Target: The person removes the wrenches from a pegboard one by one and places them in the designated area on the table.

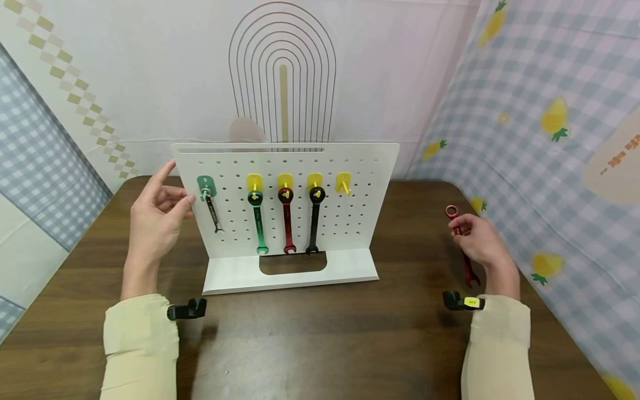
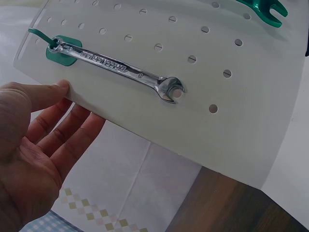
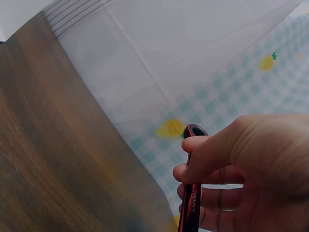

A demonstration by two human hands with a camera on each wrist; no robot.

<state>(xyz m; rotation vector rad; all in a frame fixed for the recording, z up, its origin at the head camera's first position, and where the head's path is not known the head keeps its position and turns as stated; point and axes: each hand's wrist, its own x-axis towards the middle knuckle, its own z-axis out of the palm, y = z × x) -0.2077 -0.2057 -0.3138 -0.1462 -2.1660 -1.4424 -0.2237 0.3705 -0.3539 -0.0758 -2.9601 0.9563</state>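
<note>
A white pegboard (image 1: 295,222) stands on the table, and my left hand (image 1: 159,222) holds its left edge, thumb at the front and fingertips behind. Close to that thumb, a small silver wrench (image 2: 116,67) hangs from a green hook (image 2: 65,50). Yellow hooks carry a green wrench (image 1: 259,222), a dark red wrench (image 1: 287,222) and a black wrench (image 1: 314,222), while the rightmost yellow hook (image 1: 343,182) bears none. Away to the right, my right hand (image 1: 481,240) pinches a red wrench (image 3: 192,198) near its ring end, with the open end pointing down.
Brown wooden table (image 1: 300,344) spreads under the board and both arms. Behind it hangs a white cloth (image 1: 160,72) with an arch print. A blue checked cloth (image 1: 525,183) closes off the right side, near my right hand.
</note>
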